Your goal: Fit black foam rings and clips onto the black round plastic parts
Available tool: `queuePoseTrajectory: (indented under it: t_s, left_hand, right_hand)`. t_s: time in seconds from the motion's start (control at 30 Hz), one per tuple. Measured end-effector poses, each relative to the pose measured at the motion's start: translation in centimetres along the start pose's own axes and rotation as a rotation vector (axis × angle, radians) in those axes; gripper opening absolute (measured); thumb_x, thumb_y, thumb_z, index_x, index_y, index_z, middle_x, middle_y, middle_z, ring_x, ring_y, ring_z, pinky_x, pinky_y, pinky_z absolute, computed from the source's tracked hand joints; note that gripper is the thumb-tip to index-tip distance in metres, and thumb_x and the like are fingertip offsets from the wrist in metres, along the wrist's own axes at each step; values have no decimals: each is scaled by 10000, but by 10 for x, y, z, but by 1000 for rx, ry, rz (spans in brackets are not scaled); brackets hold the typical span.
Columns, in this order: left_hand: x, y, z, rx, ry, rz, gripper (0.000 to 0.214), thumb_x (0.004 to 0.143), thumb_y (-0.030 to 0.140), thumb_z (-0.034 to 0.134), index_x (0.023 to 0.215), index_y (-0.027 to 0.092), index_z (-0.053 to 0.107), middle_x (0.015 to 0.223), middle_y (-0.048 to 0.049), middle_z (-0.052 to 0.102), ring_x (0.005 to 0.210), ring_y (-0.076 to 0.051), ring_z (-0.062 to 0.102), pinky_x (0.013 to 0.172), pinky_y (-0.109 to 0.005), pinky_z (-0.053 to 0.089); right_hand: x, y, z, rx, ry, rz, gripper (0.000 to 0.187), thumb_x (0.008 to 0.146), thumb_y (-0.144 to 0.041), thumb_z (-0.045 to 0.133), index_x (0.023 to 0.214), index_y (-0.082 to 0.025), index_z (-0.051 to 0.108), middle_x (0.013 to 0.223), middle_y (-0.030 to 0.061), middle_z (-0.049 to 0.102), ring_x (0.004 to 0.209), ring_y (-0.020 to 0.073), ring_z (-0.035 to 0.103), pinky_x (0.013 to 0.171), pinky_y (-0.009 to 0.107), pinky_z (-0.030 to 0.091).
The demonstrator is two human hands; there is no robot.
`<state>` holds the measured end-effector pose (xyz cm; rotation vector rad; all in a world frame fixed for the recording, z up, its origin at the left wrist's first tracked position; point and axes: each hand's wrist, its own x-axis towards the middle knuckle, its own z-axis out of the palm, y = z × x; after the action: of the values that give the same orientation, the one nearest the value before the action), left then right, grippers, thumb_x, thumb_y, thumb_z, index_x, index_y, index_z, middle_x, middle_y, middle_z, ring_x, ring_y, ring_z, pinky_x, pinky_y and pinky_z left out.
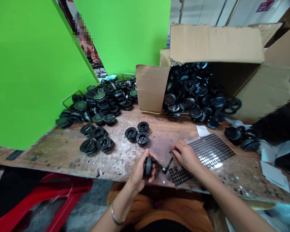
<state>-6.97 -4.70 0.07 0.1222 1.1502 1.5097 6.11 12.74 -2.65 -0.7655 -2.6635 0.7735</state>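
Note:
My left hand (140,170) is closed round a black round part (148,166) with a thin bent arm (164,167) sticking out to the right, held at the near edge of the worn wooden bench (62,151). My right hand (186,155) rests on the bench just right of it, fingertips pinched at a tiny black dot by a sheet of small round stickers (211,149). A patch of dark dots (180,175) lies under the right wrist. Three black round parts (138,132) sit just beyond my hands.
A cardboard box (217,45) lying on its side spills many black round parts (193,93) at the back right. Another heap (103,98) lies back left against green panels (26,71). Several parts (96,140) sit left of centre. A red stool (62,196) stands below left.

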Motion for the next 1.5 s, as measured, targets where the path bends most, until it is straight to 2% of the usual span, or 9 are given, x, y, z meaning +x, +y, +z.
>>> queuePoseTrajectory:
  t_s: [0.2,0.33,0.57,0.7,0.77,0.9,1.1,1.3,1.5]
  left_hand:
    - [1,0,-3,15,-8,37,451,808,624,523,816,175,567,578,21,497,411,-78,432,307,-149,334]
    - [1,2,-3,43,23,73,465,805,636,520,810,173,570,559,26,487,404,-78,427,300,-147,331]
    - [2,-1,-4,185,175,307,471,834,649,464,822,188,561,470,58,443,329,-88,397,298,-179,330]
    - [0,-2,-8,355,253,434,465,854,640,438,855,196,578,489,62,440,350,-100,445,335,-192,360]
    - [-2,-2,-7,451,270,484,439,870,608,437,863,196,587,534,54,451,398,-101,461,376,-196,377]
    - [-7,-2,0,619,257,562,378,919,522,406,863,194,586,607,36,480,509,-106,464,503,-207,399]
    - [-14,-2,12,767,199,682,298,949,427,406,844,204,574,720,25,516,682,-118,491,660,-216,380]
    - [-10,-7,15,683,241,655,314,944,437,412,818,199,572,715,18,523,673,-115,485,650,-211,393]
    - [4,-15,12,410,279,464,357,893,548,444,843,211,551,575,50,445,450,-100,427,400,-197,365]
  right_hand:
    - [13,-15,6,-251,-186,-45,185,812,-81,511,694,-189,604,830,64,614,812,197,574,699,268,391]
    - [20,-23,4,-336,-209,-77,178,765,-50,519,695,-192,601,796,74,626,735,192,567,640,266,376]
    - [5,-22,15,-404,-48,-66,116,812,-105,512,747,-181,571,845,109,605,815,244,546,725,334,408]
    - [-11,-32,5,-99,262,-120,113,828,-124,503,749,-204,517,829,64,554,858,228,522,796,358,422]
    - [-17,-44,-4,49,352,-179,96,823,-129,519,767,-208,521,902,62,551,935,228,514,855,380,417]
    - [-26,-67,-11,36,310,-299,100,787,-94,562,779,-193,561,1016,68,549,1038,248,470,923,437,376]
    - [-27,-71,-8,-49,254,-259,92,768,-73,580,764,-164,583,991,82,566,1012,259,466,882,442,388]
    - [-32,-71,-7,-31,307,-271,101,788,-70,583,779,-165,616,1038,96,584,1081,281,471,930,491,385]
    - [-50,-71,4,-120,374,-383,191,871,-78,536,1005,-167,639,1214,126,586,1262,313,416,1049,578,295]
